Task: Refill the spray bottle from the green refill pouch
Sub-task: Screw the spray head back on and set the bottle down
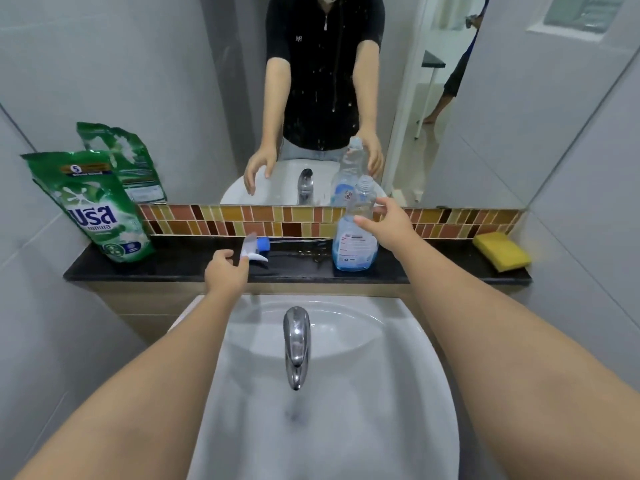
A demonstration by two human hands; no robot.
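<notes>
The bottle stands uncapped on the black ledge behind the sink, a little blue liquid in it. Your right hand is open beside its neck. Your left hand, fingers loose, touches the sprayer head lying there. The pouch stands far left.

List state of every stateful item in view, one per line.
spray bottle: upright on ledge, uncapped, partly full of blue liquid
trigger head: off, lying on ledge
green refill pouch: standing, top appears unopened
faucet: off
left hand: open, at trigger head
right hand: open, beside bottle neck
</notes>
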